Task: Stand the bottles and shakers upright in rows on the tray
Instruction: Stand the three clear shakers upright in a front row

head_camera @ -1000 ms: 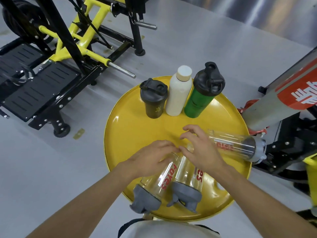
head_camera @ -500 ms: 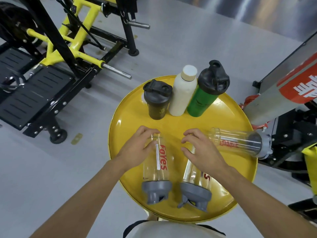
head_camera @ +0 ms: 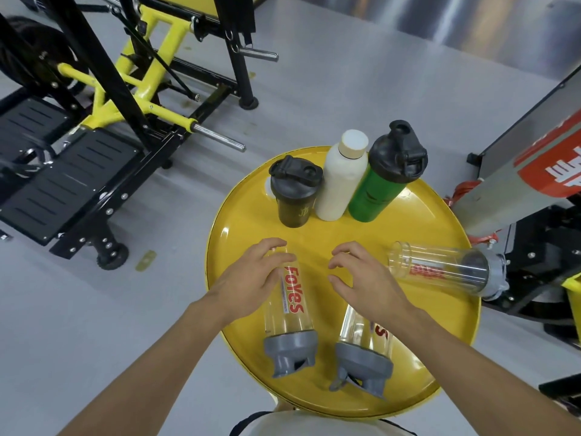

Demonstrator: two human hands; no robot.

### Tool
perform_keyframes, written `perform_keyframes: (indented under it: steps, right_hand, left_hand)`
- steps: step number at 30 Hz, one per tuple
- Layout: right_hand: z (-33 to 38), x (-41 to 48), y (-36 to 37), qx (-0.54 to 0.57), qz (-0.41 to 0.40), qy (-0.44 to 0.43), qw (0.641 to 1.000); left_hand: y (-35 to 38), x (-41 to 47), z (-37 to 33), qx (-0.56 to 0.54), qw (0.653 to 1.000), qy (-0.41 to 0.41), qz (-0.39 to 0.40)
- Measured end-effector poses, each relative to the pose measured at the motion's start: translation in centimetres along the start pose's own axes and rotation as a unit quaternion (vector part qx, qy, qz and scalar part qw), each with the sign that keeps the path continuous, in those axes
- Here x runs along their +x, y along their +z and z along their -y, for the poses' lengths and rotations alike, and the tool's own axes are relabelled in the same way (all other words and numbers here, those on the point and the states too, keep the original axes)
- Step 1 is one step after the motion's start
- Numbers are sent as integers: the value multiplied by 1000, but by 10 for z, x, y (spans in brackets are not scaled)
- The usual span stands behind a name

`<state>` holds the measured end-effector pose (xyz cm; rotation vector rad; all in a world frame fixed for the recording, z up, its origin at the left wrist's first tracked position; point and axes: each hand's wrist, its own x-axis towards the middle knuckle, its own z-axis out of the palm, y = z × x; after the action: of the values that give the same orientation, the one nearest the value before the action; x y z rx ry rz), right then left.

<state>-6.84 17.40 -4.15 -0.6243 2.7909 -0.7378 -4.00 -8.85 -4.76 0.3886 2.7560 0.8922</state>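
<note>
A round yellow tray [head_camera: 408,234] holds six containers. At its far side a dark shaker [head_camera: 295,196], a white bottle [head_camera: 339,180] and a green shaker with a black lid [head_camera: 377,190] stand upright in a row. Three clear bottles with grey lids lie flat. My left hand [head_camera: 248,281] wraps the base end of the left clear bottle [head_camera: 290,306], whose lid points toward me. My right hand [head_camera: 367,281] hovers with curled, spread fingers over the base end of the middle clear bottle [head_camera: 367,338]. The right clear bottle [head_camera: 440,270] lies crosswise, its lid over the tray's right rim.
A yellow and black gym machine [head_camera: 103,99] with a steel peg and black foot plates stands on the grey floor to the left. Grey and red equipment [head_camera: 528,184] sits close against the tray's right side. Bare yellow tray shows between my hands.
My left hand has pulled the left clear bottle away from the middle one and turned it straight, lid toward me. My right hand has lifted slightly off the middle bottle.
</note>
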Motion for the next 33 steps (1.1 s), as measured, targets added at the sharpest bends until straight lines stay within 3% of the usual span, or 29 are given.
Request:
perform_keyframes:
  steps: [7,13,23,33]
  right_hand:
    - [2,1,3,8,7,4,1000]
    - [-3,-1,2,22,4,11,1000]
    - [-7,-1,-4,39,-12,17,999]
    - [-17,3,-11,55,-38,4,998]
  left_hand:
    - [-4,-2,-4,132,987,33,81]
    - [18,1,-2,158,985,49,42]
    - [25,7,2,60,997,54,17]
    - [33,9,11,-171,984,-17,-44]
